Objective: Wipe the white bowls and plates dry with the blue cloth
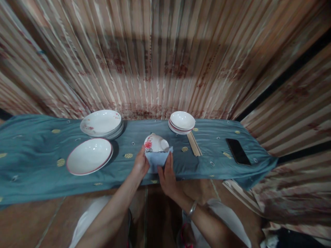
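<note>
A white bowl with a red flower pattern [156, 143] is held tilted on its side above the front half of the table, its foot ring facing right. My left hand [141, 162] grips the bowl's left edge. Against the lower side of the bowl lies a light blue cloth [157, 159], covering part of it. My right hand [167, 174] presses the cloth to the bowl from the right, fingers closed on the fabric.
Plates [100, 122] are stacked at the back left, with a pink-rimmed dish [89, 156] before them. Stacked small bowls [182, 120] stand behind chopsticks [194, 144]. A black phone [238, 151] lies right on the blue-green tablecloth [134, 131]. Curtains [160, 69] hang behind.
</note>
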The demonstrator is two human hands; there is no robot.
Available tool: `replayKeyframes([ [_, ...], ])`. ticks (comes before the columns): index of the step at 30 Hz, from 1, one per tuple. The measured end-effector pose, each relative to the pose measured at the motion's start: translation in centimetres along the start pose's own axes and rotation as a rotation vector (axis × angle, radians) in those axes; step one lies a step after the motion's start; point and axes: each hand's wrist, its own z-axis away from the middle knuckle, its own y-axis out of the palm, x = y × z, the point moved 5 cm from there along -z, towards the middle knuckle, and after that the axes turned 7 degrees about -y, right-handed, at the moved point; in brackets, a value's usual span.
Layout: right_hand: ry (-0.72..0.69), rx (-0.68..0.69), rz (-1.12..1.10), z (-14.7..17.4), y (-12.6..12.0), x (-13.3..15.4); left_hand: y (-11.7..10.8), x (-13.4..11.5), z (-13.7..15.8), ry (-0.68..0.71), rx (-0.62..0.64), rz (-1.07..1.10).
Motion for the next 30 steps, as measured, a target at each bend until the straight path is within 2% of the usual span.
replayKeyframes([
  [5, -0.163, 0.033, 0.132, 1.2, 0.1, 1.2, 0.2, -0.4, 0.1, 0.036, 0.025, 0.009],
  [9, -0.355, 0.087, 0.286, 1.6, 0.1, 2.1, -0.2, -0.4, 0.1, 0.009, -0.013, -0.051],
  [12, -0.492, 0.143, 0.396, 1.1, 0.1, 3.0, -0.6, -0.3, 0.3, -0.041, -0.042, -0.13],
  [15, -0.562, 0.158, 0.503, -0.3, -0.4, 4.0, -0.5, -0.2, 0.7, -0.043, -0.049, -0.181],
  [21, -0.577, 0.07, 0.563, -3.8, -1.6, 5.7, 0.5, -0.4, 1.1, 0.092, 0.008, -0.129],
  [30, -0.418, 0.139, 0.434, -7.1, -2.9, 6.7, 1.3, 0.0, 1.1, 0.074, 0.111, -0.084],
])
